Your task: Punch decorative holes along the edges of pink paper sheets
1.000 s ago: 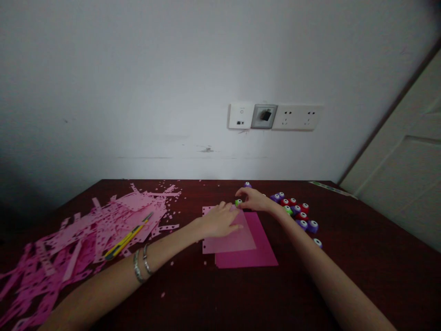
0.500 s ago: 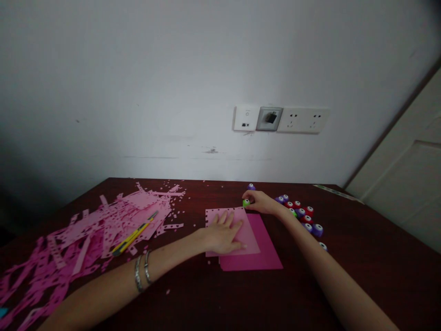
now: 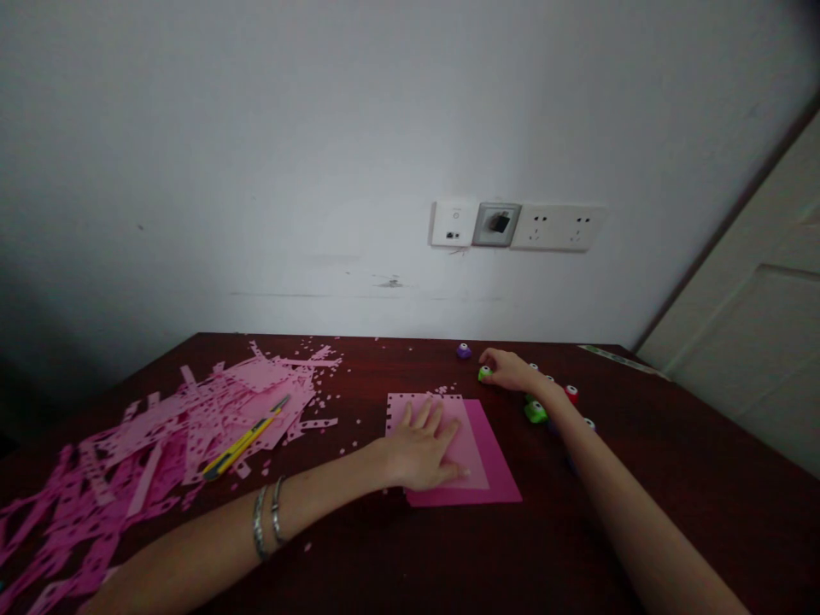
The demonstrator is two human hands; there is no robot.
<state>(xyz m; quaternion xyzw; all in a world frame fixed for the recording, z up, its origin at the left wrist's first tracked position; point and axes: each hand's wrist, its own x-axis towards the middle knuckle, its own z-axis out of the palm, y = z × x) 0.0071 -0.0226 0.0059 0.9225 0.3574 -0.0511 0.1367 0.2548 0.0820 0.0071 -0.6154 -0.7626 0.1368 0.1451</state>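
My left hand (image 3: 424,448) lies flat with fingers spread on a light pink sheet of paper (image 3: 472,461). Small punched notches and holes run along that sheet's top and left edges. Beneath it, darker pink paper (image 3: 498,465) sticks out to the right and below. My right hand (image 3: 507,369) pinches a small green paper punch (image 3: 485,374) just above the table, off the sheet's top right corner. Tiny pink cut-outs (image 3: 443,390) lie at the sheet's top edge.
A purple punch (image 3: 464,350) stands at the back. More punches, including a green one (image 3: 535,412) and a red one (image 3: 571,394), sit partly behind my right forearm. On the left, a yellow utility knife (image 3: 247,440) rests on a heap of pink paper scraps (image 3: 185,427).
My right hand has moved right with the green punch, away from the sheet's edge. The light pink sheet has shifted slightly down and right under my left hand; cut-outs now show above it.
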